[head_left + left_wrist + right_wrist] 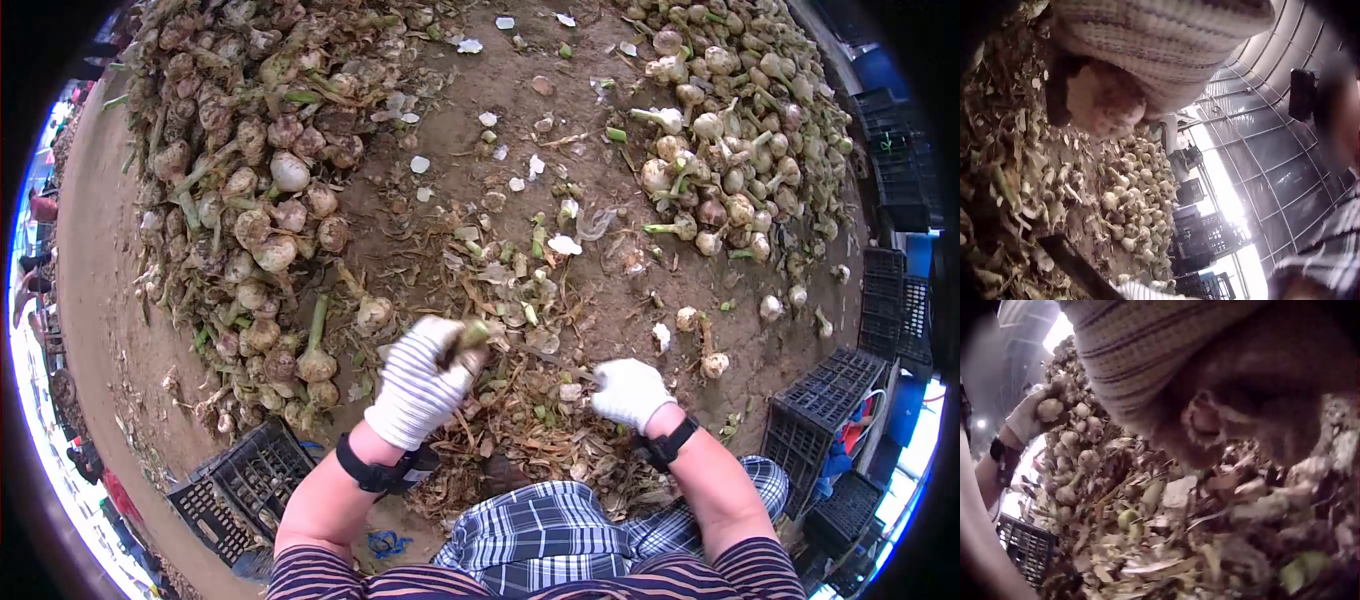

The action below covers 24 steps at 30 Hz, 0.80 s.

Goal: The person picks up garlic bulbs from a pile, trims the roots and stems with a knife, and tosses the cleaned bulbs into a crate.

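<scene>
My left hand (415,385), in a white ribbed glove, grips a garlic bulb (1050,410) above the litter of husks. In the head view a short cut stem (476,333) shows at that hand's fingers. To the right, my gloved right hand (632,392) is curled low over the husk pile (540,440). A flat dark knife blade (1075,264) sticks out from the right hand in the left wrist view; its handle is mostly hidden in the glove. The two hands are apart, with husks and stem bits between them.
A big heap of untrimmed garlic (250,200) lies to the left, and a heap of short-stemmed bulbs (740,150) at the right. Black crates (825,400) stand on the right; a black basket (255,475) sits at the left. Loose bulbs and peelings dot the soil.
</scene>
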Motion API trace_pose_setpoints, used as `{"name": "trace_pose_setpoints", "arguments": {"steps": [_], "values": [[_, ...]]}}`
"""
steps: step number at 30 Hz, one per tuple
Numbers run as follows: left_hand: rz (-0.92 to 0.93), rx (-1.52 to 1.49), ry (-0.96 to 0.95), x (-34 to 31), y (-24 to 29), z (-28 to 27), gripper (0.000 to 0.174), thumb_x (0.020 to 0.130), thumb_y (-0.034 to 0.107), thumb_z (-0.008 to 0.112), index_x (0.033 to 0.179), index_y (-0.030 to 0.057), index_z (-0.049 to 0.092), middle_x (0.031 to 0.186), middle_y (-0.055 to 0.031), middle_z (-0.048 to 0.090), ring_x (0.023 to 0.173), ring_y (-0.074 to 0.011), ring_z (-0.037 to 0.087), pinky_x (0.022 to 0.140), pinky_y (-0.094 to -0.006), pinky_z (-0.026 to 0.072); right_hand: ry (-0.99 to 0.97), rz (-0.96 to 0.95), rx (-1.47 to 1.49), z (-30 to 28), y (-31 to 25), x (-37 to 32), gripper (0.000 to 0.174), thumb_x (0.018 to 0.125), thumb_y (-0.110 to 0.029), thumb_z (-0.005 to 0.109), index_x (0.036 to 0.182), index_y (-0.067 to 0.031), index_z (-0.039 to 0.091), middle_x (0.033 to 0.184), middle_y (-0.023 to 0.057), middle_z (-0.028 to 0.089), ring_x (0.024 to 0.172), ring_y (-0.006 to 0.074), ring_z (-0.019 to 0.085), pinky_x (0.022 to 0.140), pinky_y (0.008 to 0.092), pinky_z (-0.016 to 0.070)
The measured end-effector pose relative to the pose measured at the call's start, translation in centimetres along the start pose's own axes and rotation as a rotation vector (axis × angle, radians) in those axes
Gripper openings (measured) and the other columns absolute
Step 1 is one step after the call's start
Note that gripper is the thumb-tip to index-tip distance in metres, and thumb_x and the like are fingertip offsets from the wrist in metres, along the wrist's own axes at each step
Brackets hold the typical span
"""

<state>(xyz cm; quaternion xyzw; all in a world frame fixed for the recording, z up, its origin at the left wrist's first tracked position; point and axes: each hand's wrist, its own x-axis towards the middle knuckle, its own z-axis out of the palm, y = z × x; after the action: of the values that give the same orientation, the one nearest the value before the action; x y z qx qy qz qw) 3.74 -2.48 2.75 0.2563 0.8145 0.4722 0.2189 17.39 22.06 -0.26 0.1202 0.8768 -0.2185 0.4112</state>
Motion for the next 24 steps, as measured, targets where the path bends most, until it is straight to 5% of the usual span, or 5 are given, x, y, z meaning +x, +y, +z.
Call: {"name": "trace_pose_setpoints", "arguments": {"steps": [3,7,9,13,24], "values": [[-0.384,-0.745,-0.105,4.8,0.6,-2.1,0.053,0.090,0.027,0.060,0.134,0.0046,0.040,0.113,-0.0065,0.059,0.088,-0.0131,0.061,0.076,-0.0249,0.0501,0.157,0.100,0.143,4.0,2.5,0.8,0.024,0.066,-0.026,0.058,0.078,-0.0057,0.064,0.076,0.0206,0.062,0.076,0.0385,0.061,0.067,0.0432,0.0490],[0.082,-0.956,-0.373,8.6,7.3,-5.1,0.094,0.078,0.053,0.067,0.145,0.0055,0.021,0.144,-0.0114,0.035,0.131,-0.0253,0.036,0.107,-0.0390,0.0321,0.269,0.040,0.392,1.1,-1.3,1.3,0.020,0.067,-0.023,0.057,0.074,-0.0047,0.062,0.073,0.0209,0.061,0.072,0.0402,0.059,0.063,0.0421,0.0481],[0.140,-0.322,-0.209,8.4,2.7,-7.1,0.096,0.075,0.053,0.069,0.145,0.0079,0.023,0.144,-0.0115,0.036,0.134,-0.0280,0.033,0.108,-0.0400,0.0302,0.342,0.049,0.434,1.0,-0.7,1.1,0.015,0.068,-0.019,0.056,0.071,-0.0051,0.060,0.066,0.0205,0.059,0.063,0.0395,0.056,0.059,0.0414,0.0465],[-0.145,1.264,-0.858,4.3,-9.4,-9.0,0.083,0.072,0.033,0.068,0.142,0.0170,0.027,0.143,-0.0141,0.034,0.138,-0.0333,0.022,0.112,-0.0556,0.0084,0.344,0.179,0.544,4.6,2.5,1.6,0.014,0.068,-0.019,0.057,0.071,-0.0059,0.058,0.063,0.0190,0.057,0.061,0.0364,0.055,0.059,0.0410,0.0461],[-0.348,-0.610,-0.230,1.3,-2.6,-1.1,0.091,0.059,0.005,0.084,0.133,0.0083,0.029,0.115,-0.0096,0.054,0.102,-0.0175,0.056,0.090,-0.0308,0.0495,0.375,-0.310,0.118,-3.0,-6.8,-0.7,0.012,0.070,-0.018,0.056,0.075,-0.0086,0.062,0.065,0.0161,0.061,0.062,0.0348,0.061,0.053,0.0421,0.0481]]}}
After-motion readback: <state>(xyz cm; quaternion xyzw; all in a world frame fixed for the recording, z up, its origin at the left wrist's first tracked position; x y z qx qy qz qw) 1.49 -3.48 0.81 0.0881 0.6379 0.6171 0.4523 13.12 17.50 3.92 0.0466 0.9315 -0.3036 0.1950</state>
